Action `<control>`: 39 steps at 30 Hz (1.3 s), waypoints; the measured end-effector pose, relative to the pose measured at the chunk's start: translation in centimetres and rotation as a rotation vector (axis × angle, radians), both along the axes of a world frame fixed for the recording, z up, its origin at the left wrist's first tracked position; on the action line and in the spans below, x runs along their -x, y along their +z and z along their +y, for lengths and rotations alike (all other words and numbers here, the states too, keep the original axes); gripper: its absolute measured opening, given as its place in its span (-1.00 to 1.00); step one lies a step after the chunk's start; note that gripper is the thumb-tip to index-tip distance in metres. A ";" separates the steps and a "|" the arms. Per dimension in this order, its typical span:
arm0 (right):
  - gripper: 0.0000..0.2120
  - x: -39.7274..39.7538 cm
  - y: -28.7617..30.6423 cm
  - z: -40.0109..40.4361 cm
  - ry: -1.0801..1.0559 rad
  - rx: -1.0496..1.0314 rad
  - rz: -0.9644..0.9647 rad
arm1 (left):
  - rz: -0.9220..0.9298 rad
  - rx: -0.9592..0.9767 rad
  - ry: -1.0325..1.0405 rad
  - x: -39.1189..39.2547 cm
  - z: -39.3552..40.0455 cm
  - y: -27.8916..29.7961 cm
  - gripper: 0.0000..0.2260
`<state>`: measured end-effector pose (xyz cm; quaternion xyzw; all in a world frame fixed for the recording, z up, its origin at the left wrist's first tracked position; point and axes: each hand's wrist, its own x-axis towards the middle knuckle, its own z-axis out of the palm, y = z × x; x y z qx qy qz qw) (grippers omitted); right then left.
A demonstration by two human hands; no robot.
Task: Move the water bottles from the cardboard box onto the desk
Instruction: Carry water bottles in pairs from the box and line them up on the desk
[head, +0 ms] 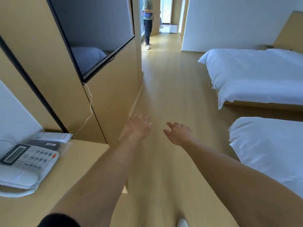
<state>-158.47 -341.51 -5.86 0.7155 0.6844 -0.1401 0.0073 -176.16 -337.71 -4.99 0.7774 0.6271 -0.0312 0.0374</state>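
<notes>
Both my arms reach forward over the wooden floor. My left hand (pixel 138 127) is held out with relaxed fingers and holds nothing. My right hand (pixel 179 133) is beside it, fingers loosely spread, also holding nothing. The wooden desk (pixel 77 163) is at the lower left, just left of my left forearm. No water bottle and no cardboard box are in view.
A white telephone (pixel 27 163) and remotes (pixel 50 136) lie on the desk. A wall-mounted TV (pixel 95 33) hangs on a wooden panel at left. Two white beds (pixel 255 74) stand at right. A person (pixel 148 22) stands in the far hallway.
</notes>
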 end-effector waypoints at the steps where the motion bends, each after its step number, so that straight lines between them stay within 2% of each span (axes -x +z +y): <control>1: -0.47 -1.4 -0.2 0.5 -0.008 0.012 -0.001 | -0.003 0.001 0.002 -1.3 0.8 -0.2 -0.59; 10: -0.42 -15.5 -1.5 6.9 -0.079 0.110 -0.029 | -0.010 -0.007 -0.017 -15.9 8.9 -3.3 -0.60; 17: -0.43 -22.8 -2.5 11.5 -0.167 0.162 -0.022 | 0.014 0.003 -0.087 -23.3 14.4 -5.0 -0.61; 23: -0.45 -25.1 -3.2 18.1 -0.191 0.168 -0.042 | -0.024 0.049 -0.106 -26.1 22.2 -6.6 -0.62; 29: -0.46 -26.9 -3.9 28.7 -0.253 0.188 -0.051 | -0.010 0.078 -0.153 -28.0 33.5 -7.7 -0.61; 36: -0.48 -28.7 -2.5 41.9 -0.348 0.165 -0.037 | 0.072 0.081 -0.218 -28.7 48.5 -5.0 -0.58; 39: -0.49 -29.4 -2.5 47.0 -0.372 0.154 -0.019 | 0.049 0.115 -0.243 -29.3 54.0 -4.3 -0.58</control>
